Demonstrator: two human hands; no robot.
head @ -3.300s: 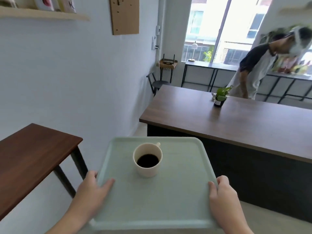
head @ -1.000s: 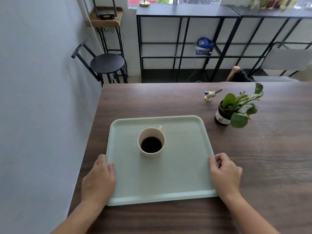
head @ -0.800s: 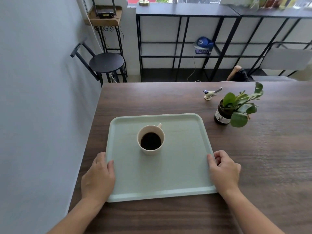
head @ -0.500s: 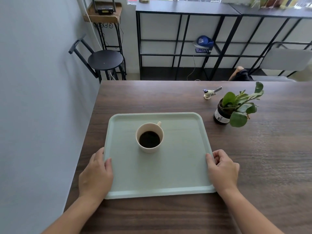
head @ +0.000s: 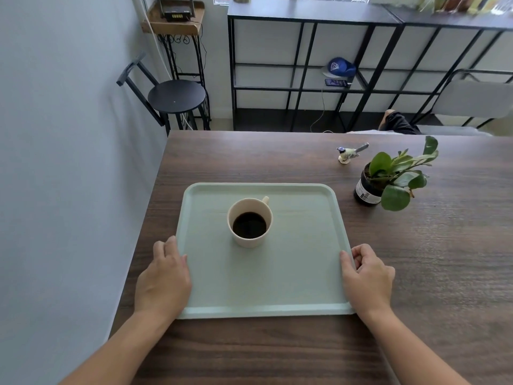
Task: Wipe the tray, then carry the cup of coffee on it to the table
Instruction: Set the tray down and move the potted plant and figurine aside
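two hands (head: pixel 163 279) (head: pixel 367 279), tray (head: pixel 263 276) rims partly hidden

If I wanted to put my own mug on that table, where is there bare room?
The wide wood right of the tray and nearer than the potted plant is bare, as is the strip between the tray's far rim and the table's far edge. It is crowded around the bird figurine and plant.
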